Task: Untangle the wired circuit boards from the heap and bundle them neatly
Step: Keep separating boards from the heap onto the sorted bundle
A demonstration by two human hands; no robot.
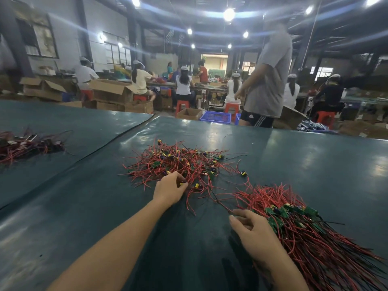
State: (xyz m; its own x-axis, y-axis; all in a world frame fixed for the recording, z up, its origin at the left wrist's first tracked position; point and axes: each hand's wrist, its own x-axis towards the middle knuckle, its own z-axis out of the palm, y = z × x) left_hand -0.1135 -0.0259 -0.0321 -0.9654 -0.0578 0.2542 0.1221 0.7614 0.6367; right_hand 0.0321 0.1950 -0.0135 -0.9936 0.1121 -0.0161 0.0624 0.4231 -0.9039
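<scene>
1. Wires of a second pile (27, 143) at far left run off the frame, and it is too dim for me to sort out.
2. My left hand (171, 186) pinches into the near edge of the heap (180, 162) at the middle of the surface (105, 206). Its fingertips hide what it has caught. I would lift slowly and shake the catch free, never yank.
3. My right hand (249, 229) rests relaxed against the bundle (298, 223), gripping nothing I can see. It should pin the bundle's near end square. The bundle's tails leave the frame.
</scene>
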